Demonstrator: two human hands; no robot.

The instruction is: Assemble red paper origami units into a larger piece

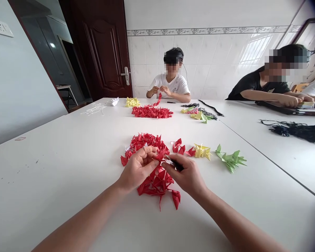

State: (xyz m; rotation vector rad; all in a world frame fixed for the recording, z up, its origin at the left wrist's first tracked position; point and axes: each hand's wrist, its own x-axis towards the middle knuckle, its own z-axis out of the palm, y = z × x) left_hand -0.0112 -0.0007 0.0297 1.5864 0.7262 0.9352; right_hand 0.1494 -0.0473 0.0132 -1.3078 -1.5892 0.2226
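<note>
My left hand (pixel 138 169) pinches a red paper crane (pixel 161 155) between thumb and fingers. Closed round a small black-handled tool with a shiny metal tip (pixel 177 164), my right hand (pixel 190 175) brings that tip close beside the crane; whether they touch I cannot tell. Behind my hands is a heap of red paper cranes (pixel 148 140), partly covered by my left fingers. More red cranes (pixel 157 183) lie below my hands, nearer to me. To the right sit a few loose red cranes (pixel 177 144), yellow cranes (pixel 202 151) and green cranes (pixel 231 161).
Across the white table (pixel 68 189), a person in a white shirt (pixel 170 84) handles a red strand behind red cranes (pixel 152 112) and yellow cranes (pixel 132 102). At right, another person (pixel 262 85) reaches over a black tray (pixel 283 108). Dark tassels (pixel 301 132) lie nearby.
</note>
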